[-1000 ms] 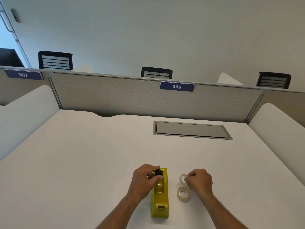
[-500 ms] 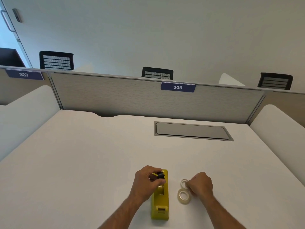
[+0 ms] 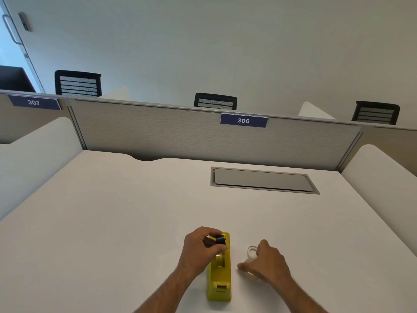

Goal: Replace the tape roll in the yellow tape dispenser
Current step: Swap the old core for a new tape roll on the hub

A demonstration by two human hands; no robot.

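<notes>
Change, right hand (image 3: 268, 259): lower and nearer than half a second ago, now spread over the near roll instead of pinching the far one.
Change, left hand (image 3: 200, 250): much as before, at the far end of the dispenser (image 3: 219, 277); black core (image 3: 220, 240) a little higher above the yellow body.
Change, dispenser: unmoved, lying lengthwise on the desk (image 3: 112, 211) near its front edge, cutter end toward the camera.
Left grip: fingers curled, thumb and fingertips closed on the black core.
Right grip: fingers loosely splayed, palm down over the near roll; cannot tell whether anything is actually gripped.
Count, hands: two.
Count, dispenser: one.
Count, tape rolls: two, just right of the dispenser; far roll (image 3: 252, 251) in plain sight, near roll (image 3: 247, 272) only a sliver.
Count, chairs: three backs above the partition (image 3: 180, 134).
Count, number plates: two, 306 (image 3: 243, 120) and 307 (image 3: 33, 102).
Count, desk hatch (image 3: 262, 180): one, shut, well behind the hands.
Hidden: most of the near roll under the right hand; part of the core behind left fingers.
Cut off: both forearms at the bottom edge.
Hard to make out: any tape wound on the core; blurred right fingertips.
</notes>
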